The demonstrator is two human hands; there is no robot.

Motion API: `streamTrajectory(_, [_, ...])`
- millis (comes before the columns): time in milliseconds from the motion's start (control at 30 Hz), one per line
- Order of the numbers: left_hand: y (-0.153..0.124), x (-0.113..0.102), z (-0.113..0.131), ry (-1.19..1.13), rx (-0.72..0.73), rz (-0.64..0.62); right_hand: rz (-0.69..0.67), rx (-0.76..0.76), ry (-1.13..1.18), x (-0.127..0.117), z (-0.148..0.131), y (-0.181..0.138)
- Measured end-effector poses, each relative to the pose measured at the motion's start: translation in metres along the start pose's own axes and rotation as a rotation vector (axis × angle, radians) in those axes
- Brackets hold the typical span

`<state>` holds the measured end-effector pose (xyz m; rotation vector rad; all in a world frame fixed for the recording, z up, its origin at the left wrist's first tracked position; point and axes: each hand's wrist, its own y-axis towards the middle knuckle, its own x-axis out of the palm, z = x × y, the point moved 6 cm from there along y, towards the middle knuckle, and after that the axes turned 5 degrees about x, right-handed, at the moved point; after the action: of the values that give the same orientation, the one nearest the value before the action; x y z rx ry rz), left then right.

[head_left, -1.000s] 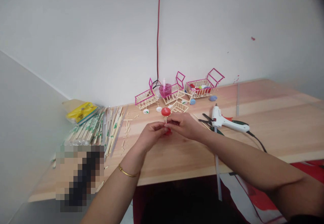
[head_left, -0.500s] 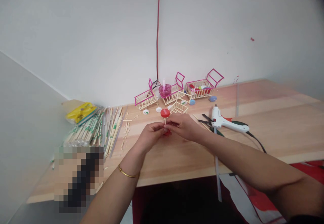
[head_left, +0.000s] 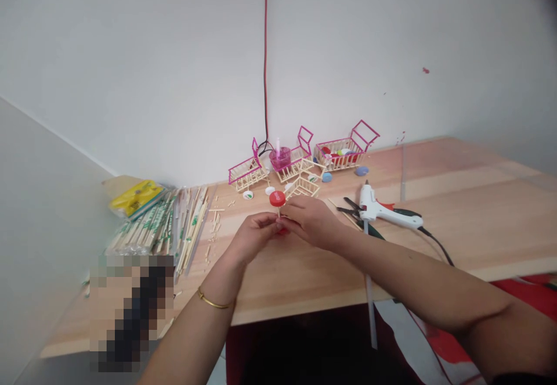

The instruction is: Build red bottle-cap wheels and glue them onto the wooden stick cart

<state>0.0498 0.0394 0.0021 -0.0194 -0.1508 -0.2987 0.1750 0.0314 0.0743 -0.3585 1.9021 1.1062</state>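
Between my fingertips, in the head view, stands a thin wooden stick with a red bottle cap at its top. A second red piece shows partly under my fingers, at the stick's lower end. My left hand is closed in a pinch on the stick from the left. From the right, my right hand pinches it too, its fingertips touching or nearly touching those of the left. Just behind my hands lies a small bare stick frame.
Three small stick carts with pink edges stand along the wall, one holding coloured caps. A white glue gun and dark-handled pliers lie at the right. Bundled chopsticks, a yellow packet and stick offcuts are on the left.
The whole view has shifted slightly, so everything appears a little further left. Both hands keep their hold on the stick with the red cap, almost unmoved over the table.
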Motion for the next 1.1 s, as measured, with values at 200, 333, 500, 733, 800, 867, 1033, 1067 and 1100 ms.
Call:
streamTrajectory(200, [-0.0007,0.0003,0.0006,0.003,0.002,-0.009,0.027,0.003,-0.096,0.0024,-0.0005,-0.002])
streamTrajectory(333, [-0.0009,-0.0008,-0.0004,-0.001,0.002,-0.015,0.054,-0.009,-0.143,0.0034,-0.0007,-0.0031])
streamTrajectory(500, [-0.0013,-0.0003,-0.0003,0.003,0.0,-0.017,0.047,-0.014,-0.152,0.0036,-0.0002,-0.003])
streamTrajectory(733, [-0.002,0.001,0.0014,0.009,0.005,-0.01,0.038,-0.018,-0.141,0.0053,0.0008,-0.0047])
streamTrajectory(800, [-0.0019,0.001,0.001,0.009,0.006,-0.014,0.034,-0.018,-0.132,0.0056,0.0007,-0.0046])
streamTrajectory(867, [-0.0019,0.0014,0.0012,0.011,0.01,-0.023,0.031,-0.018,-0.126,0.0054,0.0003,-0.0043])
streamTrajectory(1033, [-0.0021,0.0022,0.0018,0.006,0.014,-0.024,0.011,-0.009,-0.121,0.0036,-0.0009,-0.0029])
streamTrajectory(1067, [-0.0019,0.0022,0.0018,0.007,0.017,-0.026,0.004,-0.001,-0.117,0.003,-0.0009,-0.0026])
streamTrajectory(1100, [-0.0016,0.0022,0.0018,0.007,0.021,-0.03,-0.004,0.01,-0.107,0.0024,-0.0006,-0.0022])
